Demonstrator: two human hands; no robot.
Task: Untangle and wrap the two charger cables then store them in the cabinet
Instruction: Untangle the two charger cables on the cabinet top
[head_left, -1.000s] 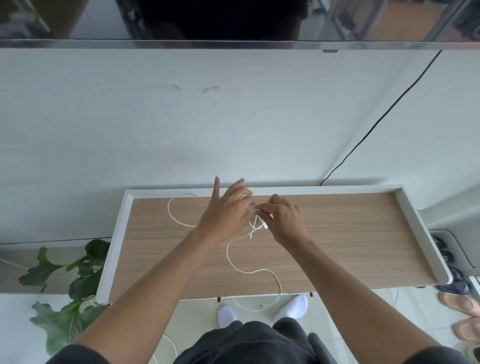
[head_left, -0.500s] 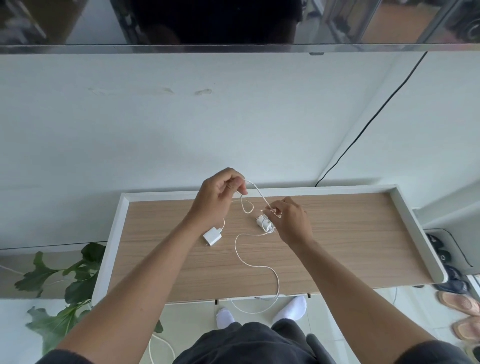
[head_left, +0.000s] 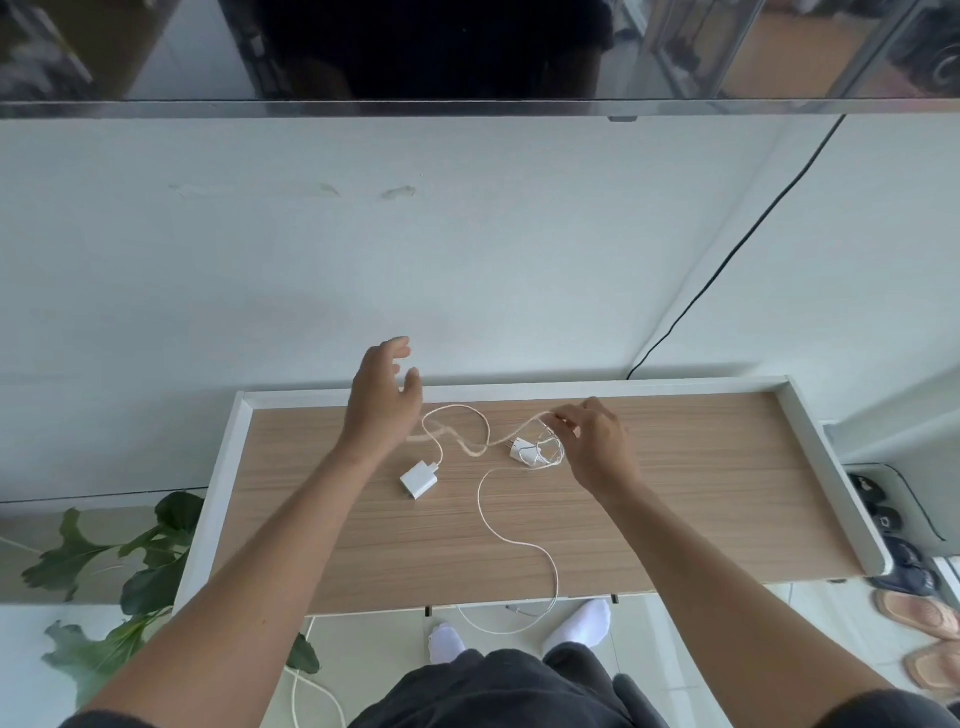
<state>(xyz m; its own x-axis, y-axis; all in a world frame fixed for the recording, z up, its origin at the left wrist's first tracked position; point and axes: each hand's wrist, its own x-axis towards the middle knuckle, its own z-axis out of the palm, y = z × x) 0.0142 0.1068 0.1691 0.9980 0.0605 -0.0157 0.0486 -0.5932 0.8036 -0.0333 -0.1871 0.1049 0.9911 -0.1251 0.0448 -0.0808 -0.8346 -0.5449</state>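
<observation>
Untangling so far: half a second ago the left hand (head_left: 382, 400) pinched the looped cable (head_left: 485, 431) and held it up off the wood. Now it has let go, and the loop lies slack on the cabinet top (head_left: 519, 387).
Left hand: open, with fingers spread and thumb apart, holding nothing. It hovers over the back rim, just left of the loop and not touching it.
Right hand: the right hand (head_left: 592, 441) pinches the far end of the looped cable between thumb and fingertips (head_left: 555, 417), just above the small plug (head_left: 522, 451). The other fingers are loosely curled. The strand is blurred, so it is probably moving.
Square adapter: the square adapter (head_left: 420, 479) lies flat on the wood between the two forearms, where it was half a second ago. The looped cable runs out of its top.
Small plug: it rests on the wood with a few thin turns of cord bunched beside it, under the right hand's fingers.
Long cable: the long cable (head_left: 519, 543) runs from the small plug toward the person and hangs over the front edge.
Meaning for the task: the two chargers look mostly parted, though they still cross near the small plug. Neither cable is wrapped yet and nothing has been stored.
</observation>
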